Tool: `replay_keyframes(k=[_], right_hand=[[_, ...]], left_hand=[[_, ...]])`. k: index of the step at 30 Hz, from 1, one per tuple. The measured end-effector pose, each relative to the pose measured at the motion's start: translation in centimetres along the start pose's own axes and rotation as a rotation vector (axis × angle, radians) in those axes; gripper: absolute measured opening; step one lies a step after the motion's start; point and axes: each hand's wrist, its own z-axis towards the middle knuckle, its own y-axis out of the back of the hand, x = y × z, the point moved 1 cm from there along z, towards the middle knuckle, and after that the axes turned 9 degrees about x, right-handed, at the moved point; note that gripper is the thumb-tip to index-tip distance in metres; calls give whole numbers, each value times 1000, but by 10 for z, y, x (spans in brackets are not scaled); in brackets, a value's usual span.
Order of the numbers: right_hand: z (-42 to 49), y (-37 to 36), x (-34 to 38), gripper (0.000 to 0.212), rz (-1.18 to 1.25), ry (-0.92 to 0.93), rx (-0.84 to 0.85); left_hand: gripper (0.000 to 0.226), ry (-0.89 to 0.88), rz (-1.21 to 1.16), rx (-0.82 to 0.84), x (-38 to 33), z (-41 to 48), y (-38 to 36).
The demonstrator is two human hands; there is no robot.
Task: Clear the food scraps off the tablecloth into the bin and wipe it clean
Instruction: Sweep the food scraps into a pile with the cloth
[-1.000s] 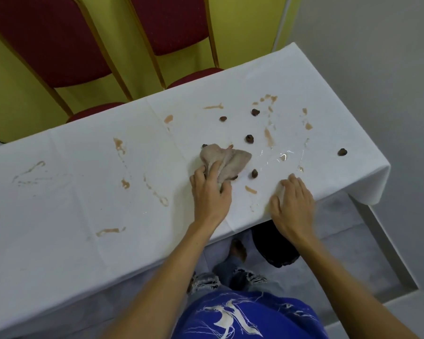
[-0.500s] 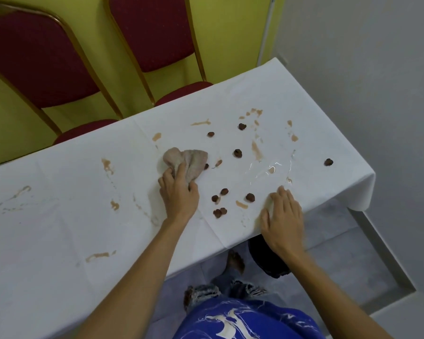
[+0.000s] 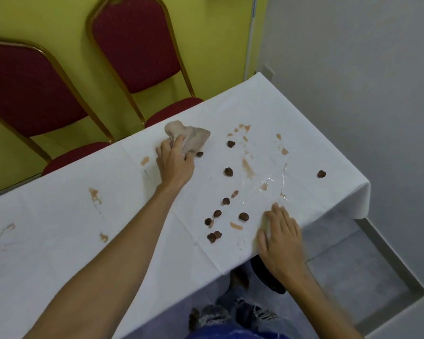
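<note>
The left hand [image 3: 174, 162] grips a bunched beige cloth [image 3: 194, 139] at the white tablecloth [image 3: 83, 241]'s far edge, likely to sweep brown scraps [image 3: 228, 171] nearer, while the right hand [image 3: 279, 237] lies flat, fingers straight, seemingly pinning the near edge.

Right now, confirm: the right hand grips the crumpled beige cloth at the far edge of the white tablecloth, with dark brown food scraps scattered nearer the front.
Wrong hand. The head view shows the left hand gripping the crumpled beige cloth at the far edge of the white tablecloth; the right hand lies flat near the front. The dark brown food scraps are as stated.
</note>
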Motion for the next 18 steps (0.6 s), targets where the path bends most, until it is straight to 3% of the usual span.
replay_keyframes(k=[4, 12, 18], right_hand=[[0, 0, -2, 53, 26, 3, -9], [-2, 2, 4, 53, 77, -14, -30], [0, -3, 1, 59, 13, 6, 9]], left_hand=[[58, -26, 66, 138, 1, 11, -15], [55, -144, -62, 224, 12, -73, -26], [50, -270, -86, 145, -39, -32, -7]])
